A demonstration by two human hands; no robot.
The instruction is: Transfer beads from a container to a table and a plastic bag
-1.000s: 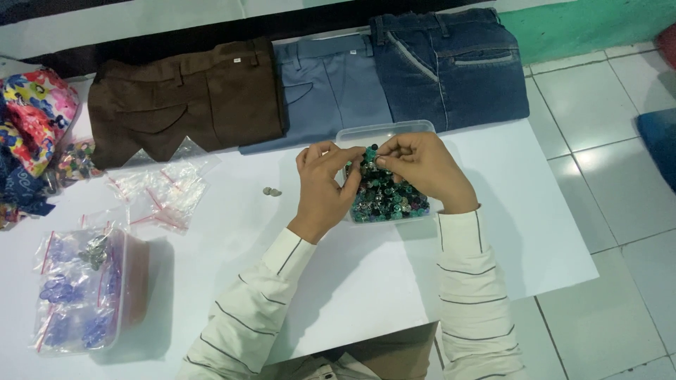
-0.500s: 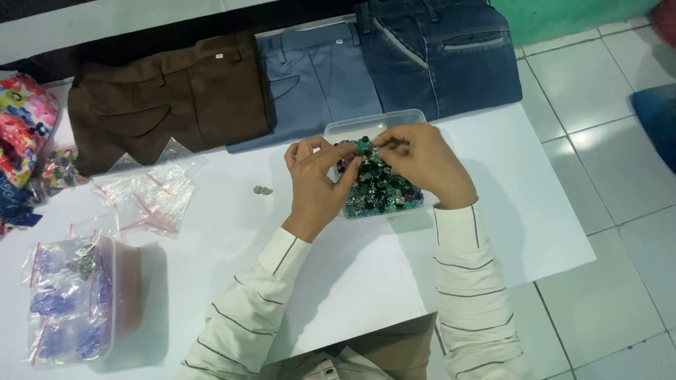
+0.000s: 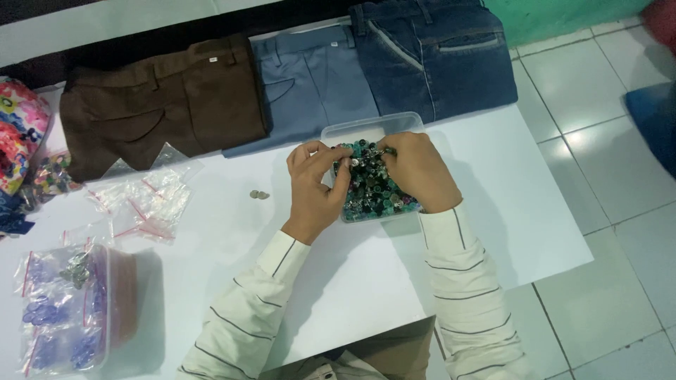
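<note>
Green and dark snap buttons point(image 3: 372, 188) in a clear plastic tub point(image 3: 366, 130) are pinched, apparently one piece, between the left hand point(image 3: 315, 184) and right hand point(image 3: 417, 169) over a white table point(image 3: 366, 281).

Clear container point(image 3: 366, 131): near wall and right side masked by both hands; far rim visible only.
Small buttons point(image 3: 372, 191): heaped, teal and dark; individual shapes too small to tell.
Left hand point(image 3: 315, 186), right hand point(image 3: 417, 171): fingertips buried among buttons; anything pinched hidden.
Dark blue jeans point(image 3: 436, 60): waistband cut by top edge.
Floral cloth point(image 3: 20, 134): cut by left edge.
Two small items on bench point(image 3: 259, 195): too small to identify.
Bagged blue pieces point(image 3: 56, 317): blurred behind plastic.
Blue object point(image 3: 655, 119): cut by right edge, unidentifiable.
</note>
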